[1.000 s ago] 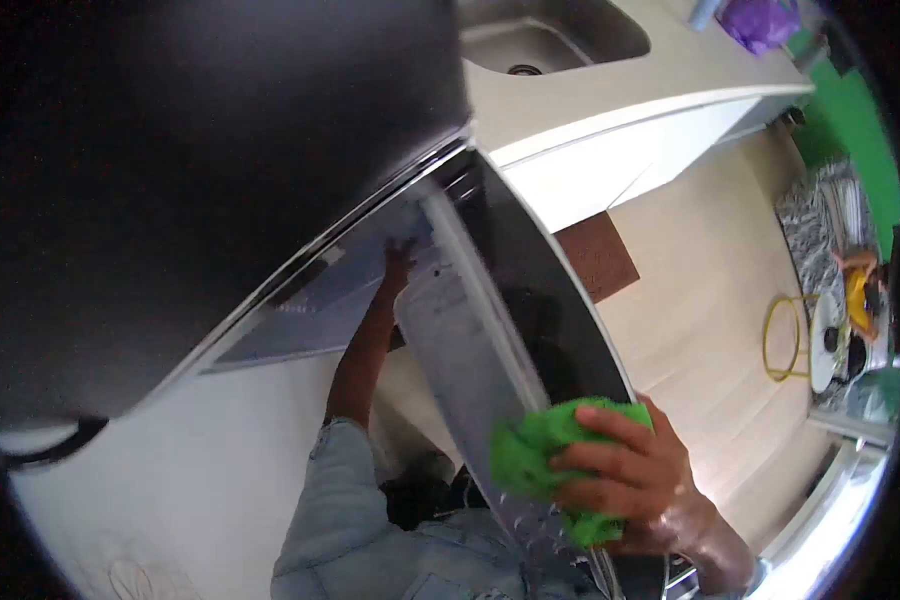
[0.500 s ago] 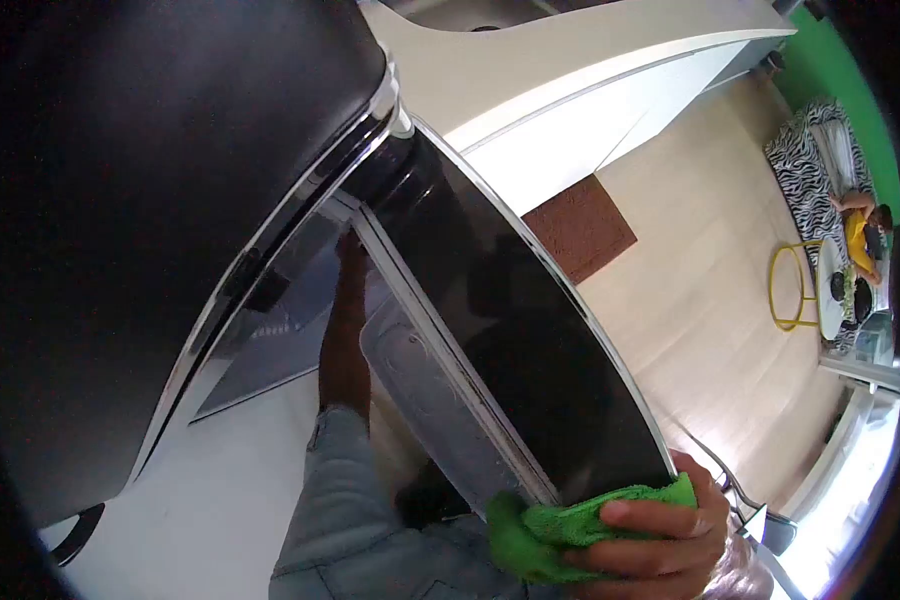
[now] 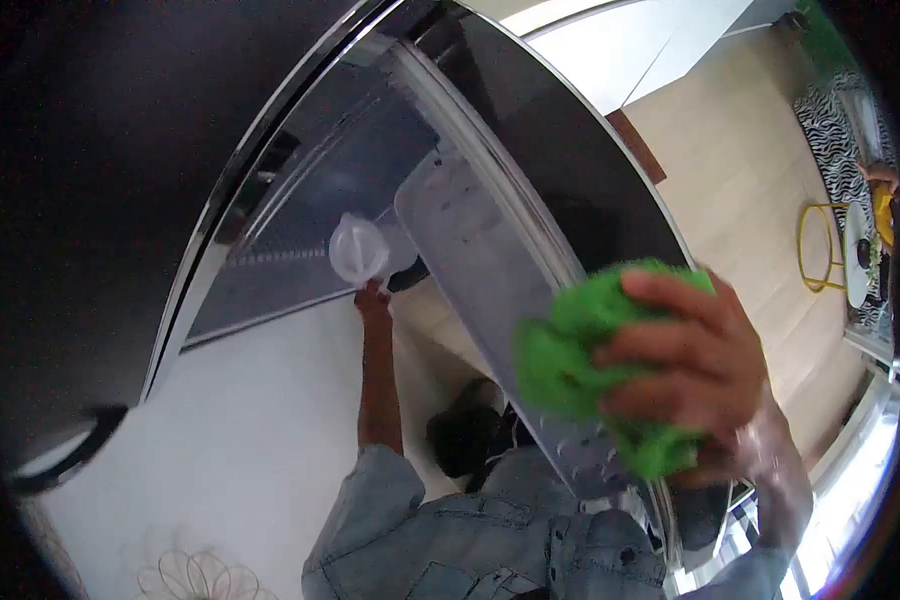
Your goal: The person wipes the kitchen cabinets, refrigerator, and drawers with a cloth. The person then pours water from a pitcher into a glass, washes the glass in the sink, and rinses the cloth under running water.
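Observation:
My right hand (image 3: pixel 685 365) is closed around a bunched green cloth (image 3: pixel 595 340), at the edge of an open black fridge door (image 3: pixel 610 190); both are blurred by motion. My left hand (image 3: pixel 373 298) is at the lower front of the fridge opening, its fingers closed at the near side of what looks like a clear plastic jug (image 3: pixel 358 248), seen from above. A translucent shelf bin (image 3: pixel 470 250) runs along the inner side of the door, between my two arms.
The black upper fridge door (image 3: pixel 90 200) fills the left, with a curved handle (image 3: pixel 70 455) below. A white wall (image 3: pixel 230 430) stands nearby. At far right, a person in yellow (image 3: pixel 882 210) is near a round table (image 3: pixel 856 255) and a yellow-framed stool (image 3: pixel 820 250).
My right hand and the green cloth have moved up from the door's lower corner. My left hand, earlier deep in shadow inside, now shows with the jug. The view has shifted.

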{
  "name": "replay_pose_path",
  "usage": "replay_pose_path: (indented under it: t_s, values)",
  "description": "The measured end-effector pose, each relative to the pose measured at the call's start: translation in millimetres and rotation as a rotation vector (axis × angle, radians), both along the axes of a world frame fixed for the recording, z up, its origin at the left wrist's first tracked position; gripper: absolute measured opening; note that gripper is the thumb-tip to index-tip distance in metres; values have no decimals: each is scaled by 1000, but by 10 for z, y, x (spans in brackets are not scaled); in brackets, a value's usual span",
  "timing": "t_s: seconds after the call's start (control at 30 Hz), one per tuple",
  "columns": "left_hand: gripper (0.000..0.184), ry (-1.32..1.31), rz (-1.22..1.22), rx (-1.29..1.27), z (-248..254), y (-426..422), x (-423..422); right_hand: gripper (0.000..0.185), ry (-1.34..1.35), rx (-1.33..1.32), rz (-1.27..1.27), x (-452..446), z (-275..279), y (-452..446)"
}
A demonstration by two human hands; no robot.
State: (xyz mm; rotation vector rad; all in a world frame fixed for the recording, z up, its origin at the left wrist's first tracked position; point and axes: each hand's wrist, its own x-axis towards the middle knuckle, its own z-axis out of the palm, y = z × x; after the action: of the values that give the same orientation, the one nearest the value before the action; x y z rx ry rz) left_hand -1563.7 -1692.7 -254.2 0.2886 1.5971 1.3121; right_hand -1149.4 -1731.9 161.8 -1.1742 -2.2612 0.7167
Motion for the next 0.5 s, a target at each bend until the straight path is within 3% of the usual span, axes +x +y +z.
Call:
replay_pose_path:
  t_s: [0.07,0.17,0.27,0.5]
  values:
    - [26,31,78,-115,354,-614,-41,25,79,30,-59,2,-16,-65]
    - [26,9,118,-85,836,-1563,-186,34,259,168,-190,-56,-182,-224]
    - [13,-25,145,-61,1310,-2379,-436,34,455,183,-351,-137,-309,-418]
    - [8,-24,309,37,2698,-3487,-475,30,484,335,-394,-853,-449,-534]
